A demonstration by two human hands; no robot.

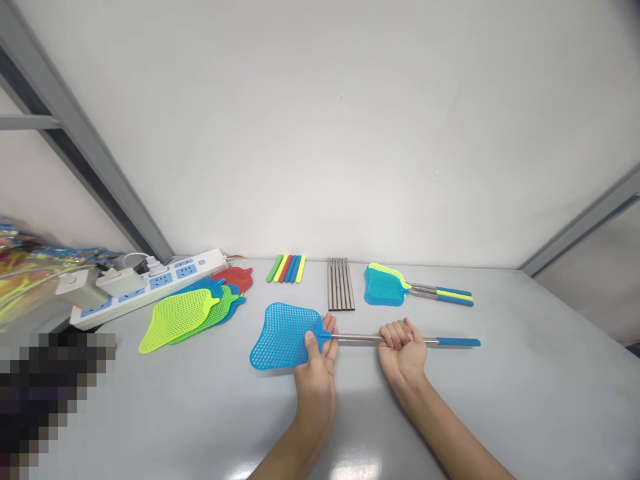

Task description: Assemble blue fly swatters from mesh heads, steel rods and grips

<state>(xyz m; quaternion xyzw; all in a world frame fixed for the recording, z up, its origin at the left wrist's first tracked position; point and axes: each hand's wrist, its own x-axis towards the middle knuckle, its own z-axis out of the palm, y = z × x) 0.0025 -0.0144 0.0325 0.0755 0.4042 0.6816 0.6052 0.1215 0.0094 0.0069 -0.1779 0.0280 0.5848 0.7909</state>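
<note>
A blue fly swatter [287,337] with a metal telescopic rod and a blue grip lies across both my hands, just above the table. My left hand [317,367] pinches the neck of its perforated head, thumb on top and fingers beneath. Farther right, my right hand [404,347] is wrapped round the metal rod, close to the blue grip [459,342]. Behind the swatter stands a row of metal tubes [341,285]. Fly swatters with short rods, one yellow-green [386,268] and others blue [385,290], lie stacked at the back right.
Loose swatter heads in yellow-green [177,317], green, blue and red [237,279] overlap at the left. Behind them runs a white power strip [167,283] with plugs. Several coloured grip sleeves [286,269] lie near the wall. Plastic-wrapped goods [30,273] sit far left.
</note>
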